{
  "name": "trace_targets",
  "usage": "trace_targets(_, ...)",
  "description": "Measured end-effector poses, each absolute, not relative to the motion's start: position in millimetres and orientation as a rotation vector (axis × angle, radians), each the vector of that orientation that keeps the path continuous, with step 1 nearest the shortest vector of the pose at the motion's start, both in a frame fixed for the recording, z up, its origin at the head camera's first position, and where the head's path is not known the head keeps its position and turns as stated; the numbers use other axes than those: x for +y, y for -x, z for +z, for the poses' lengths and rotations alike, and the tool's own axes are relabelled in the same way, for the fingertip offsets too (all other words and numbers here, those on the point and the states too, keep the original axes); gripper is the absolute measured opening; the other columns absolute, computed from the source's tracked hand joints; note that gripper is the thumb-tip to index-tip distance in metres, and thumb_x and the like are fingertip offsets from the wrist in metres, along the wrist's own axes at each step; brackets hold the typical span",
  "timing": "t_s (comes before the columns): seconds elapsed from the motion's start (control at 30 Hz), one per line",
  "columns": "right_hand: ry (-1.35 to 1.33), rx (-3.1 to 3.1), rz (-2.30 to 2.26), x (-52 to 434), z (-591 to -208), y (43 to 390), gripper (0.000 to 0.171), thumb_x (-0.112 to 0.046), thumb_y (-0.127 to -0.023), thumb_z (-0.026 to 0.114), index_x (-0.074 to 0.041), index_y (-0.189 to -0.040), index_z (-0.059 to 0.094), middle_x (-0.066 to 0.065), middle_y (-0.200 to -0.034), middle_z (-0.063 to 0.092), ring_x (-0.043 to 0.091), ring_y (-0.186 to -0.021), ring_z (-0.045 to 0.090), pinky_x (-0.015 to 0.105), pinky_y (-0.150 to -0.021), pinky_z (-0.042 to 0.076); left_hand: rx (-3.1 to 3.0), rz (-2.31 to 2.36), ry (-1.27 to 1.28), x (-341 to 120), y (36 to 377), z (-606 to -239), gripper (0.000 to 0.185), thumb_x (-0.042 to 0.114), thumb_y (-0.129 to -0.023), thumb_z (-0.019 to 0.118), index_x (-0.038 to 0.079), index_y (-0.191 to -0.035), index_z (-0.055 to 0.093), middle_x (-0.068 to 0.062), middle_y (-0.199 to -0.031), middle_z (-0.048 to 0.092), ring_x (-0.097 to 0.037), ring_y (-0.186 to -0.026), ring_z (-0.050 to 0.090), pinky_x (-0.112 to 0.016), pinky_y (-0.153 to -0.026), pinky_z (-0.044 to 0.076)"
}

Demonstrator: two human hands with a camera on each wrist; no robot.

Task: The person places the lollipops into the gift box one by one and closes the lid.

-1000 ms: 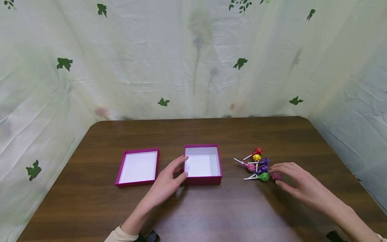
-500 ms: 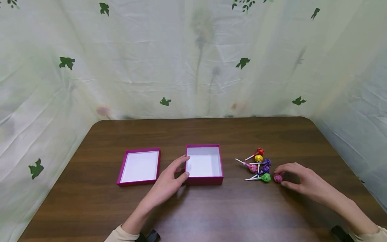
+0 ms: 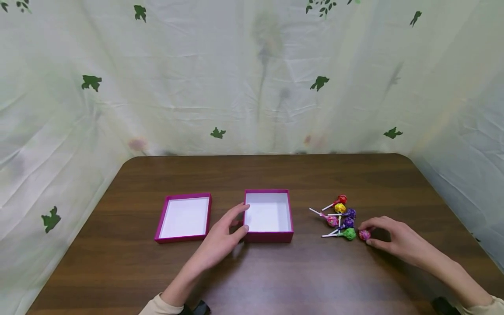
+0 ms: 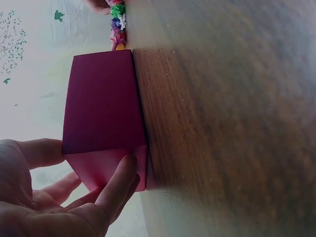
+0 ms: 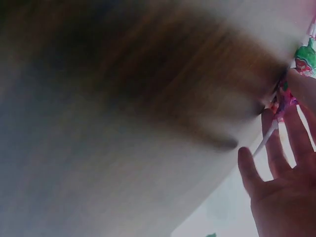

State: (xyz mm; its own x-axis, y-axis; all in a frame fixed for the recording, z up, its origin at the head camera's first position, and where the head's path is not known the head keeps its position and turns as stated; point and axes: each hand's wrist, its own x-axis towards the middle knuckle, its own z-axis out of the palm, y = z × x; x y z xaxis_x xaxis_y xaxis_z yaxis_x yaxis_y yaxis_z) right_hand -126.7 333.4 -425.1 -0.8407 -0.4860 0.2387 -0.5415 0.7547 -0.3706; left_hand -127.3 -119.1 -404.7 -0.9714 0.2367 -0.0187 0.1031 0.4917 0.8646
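Note:
My left hand (image 3: 218,240) rests its fingers and thumb against the left wall of an open magenta box (image 3: 268,237) with a white inside. In the left wrist view, the fingertips touch the box's dark pink outer side (image 4: 103,103). Over on the right, my right hand (image 3: 397,238) pinches the head of a pink lollipop (image 3: 364,235) between thumb and forefinger, low at the table. Its white stick (image 5: 266,137) runs back under the palm in the right wrist view. Several other lollipops lie in a cluster just left of it, among them a green one (image 3: 349,234) and a red one (image 3: 341,199).
Left of the box lies its magenta lid (image 3: 185,217), white inside facing up. All of it is on a brown wooden table (image 3: 299,280). A pale curtain with leaf prints (image 3: 236,87) hangs behind and at the sides.
My right thumb and forefinger have settled around the pink lollipop's head from just above it. The left hand stays at the box. The head view has shifted slightly.

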Motion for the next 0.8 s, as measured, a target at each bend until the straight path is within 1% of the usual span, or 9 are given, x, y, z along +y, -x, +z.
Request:
trace_targets(0.17,-0.804,-2.831,0.637,332,-424,126,0.037,-0.015,-0.078,0.084,-0.030,-0.109,0.069,-0.021,-0.104,0.064,0.006,-0.097,0.060,0.033,-0.079,0.051,2.592,1.483,-0.303,-119,127,-405,0.050,0.019,-0.096,0.062,0.022,-0.145,0.049,-0.004,-0.153,0.038,-0.035,-0.121,0.054,-0.053,-0.097,0.045)
trace_targets(0.23,-0.774,-2.845,0.627,331,-423,125,0.036,-0.017,-0.079,0.083,-0.030,-0.109,0.069,-0.020,-0.104,0.064,0.007,-0.097,0.060,0.037,-0.079,0.051,2.593,1.480,-0.303,-119,127,-405,0.050,0.019,-0.096,0.062,0.022,-0.145,0.048,-0.004,-0.153,0.038,-0.035,-0.121,0.054,-0.053,-0.096,0.046)
trace_targets(0.37,-0.710,-2.855,0.633,328,-420,122,0.034,-0.022,-0.081,0.082,-0.030,-0.111,0.068,-0.019,-0.104,0.064,0.007,-0.095,0.061,0.038,-0.078,0.052,2.590,1.481,-0.302,-119,127,-404,0.051,0.019,-0.096,0.062,0.021,-0.145,0.048,-0.004,-0.153,0.038,-0.036,-0.122,0.054,-0.052,-0.096,0.046)
trace_targets(0.43,-0.704,-2.842,0.651,327,-417,121,0.034,-0.023,-0.081,0.082,-0.030,-0.111,0.067,-0.019,-0.103,0.064,0.006,-0.093,0.061,0.036,-0.078,0.052,2.589,1.483,-0.300,-120,127,-404,0.051,0.019,-0.096,0.061,0.021,-0.145,0.048,-0.005,-0.153,0.038,-0.036,-0.122,0.053,-0.053,-0.096,0.046)
trace_targets(0.63,-0.717,-2.806,0.772,316,-409,119,0.032,-0.021,-0.084,0.080,-0.030,-0.112,0.066,-0.019,-0.104,0.065,0.003,-0.092,0.062,0.023,-0.079,0.050,2.571,1.500,-0.299,-119,124,-403,0.051,0.019,-0.096,0.061,0.022,-0.145,0.047,-0.006,-0.154,0.037,-0.038,-0.124,0.051,-0.054,-0.095,0.046)
trace_targets(0.8,-0.738,-2.771,0.809,303,-402,119,0.035,-0.015,-0.083,0.080,-0.024,-0.114,0.067,-0.017,-0.107,0.065,0.005,-0.094,0.063,0.020,-0.082,0.050,2.571,1.510,-0.303,-119,123,-402,0.051,0.020,-0.096,0.061,0.022,-0.145,0.047,-0.006,-0.154,0.037,-0.038,-0.124,0.051,-0.054,-0.095,0.046)
